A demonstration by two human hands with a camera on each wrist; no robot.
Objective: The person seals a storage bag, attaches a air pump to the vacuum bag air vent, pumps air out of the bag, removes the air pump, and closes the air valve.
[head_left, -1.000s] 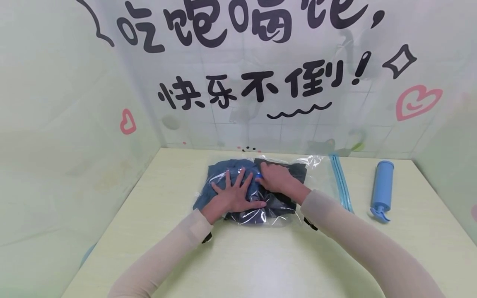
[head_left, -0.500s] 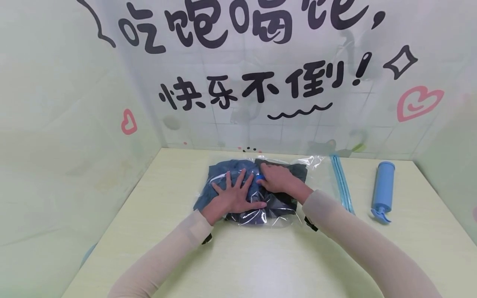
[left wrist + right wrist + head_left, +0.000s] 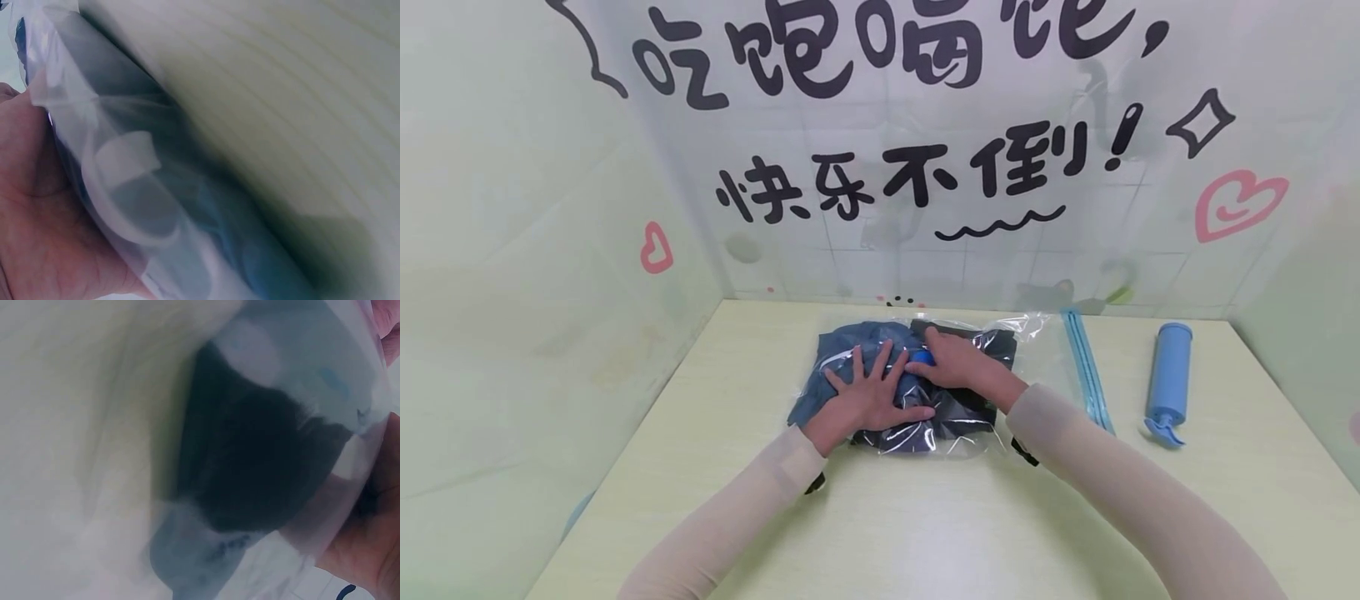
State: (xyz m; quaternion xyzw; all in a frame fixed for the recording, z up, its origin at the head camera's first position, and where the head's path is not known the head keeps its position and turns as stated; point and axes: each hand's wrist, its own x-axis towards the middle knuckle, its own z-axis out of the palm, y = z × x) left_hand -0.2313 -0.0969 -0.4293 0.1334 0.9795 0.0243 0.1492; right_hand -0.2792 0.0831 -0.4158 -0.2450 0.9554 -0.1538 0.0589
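Observation:
A clear vacuum storage bag (image 3: 1047,354) lies flat on the table, with folded blue clothing (image 3: 842,340) in its left part and dark clothing (image 3: 1002,343) in its middle. My left hand (image 3: 871,402) rests on the bag with fingers spread wide. Beside it, my right hand (image 3: 958,358) holds the round blue valve cap (image 3: 923,357) between thumb and forefinger; its other fingers are tucked out of sight. The left wrist view shows the plastic film (image 3: 69,119) and my left palm (image 3: 44,212) close up. Dark cloth (image 3: 262,462) shows through the film in the right wrist view.
A blue hand pump (image 3: 1170,375) lies on the table to the right of the bag. The bag's blue zip strip (image 3: 1086,371) runs along its right end. Printed sheets (image 3: 880,267) wall the table (image 3: 917,533) at the back and both sides.
My right thumb has shifted left and the forefinger has turned slightly, so more of the blue cap shows. The left hand stays in place on the bag.

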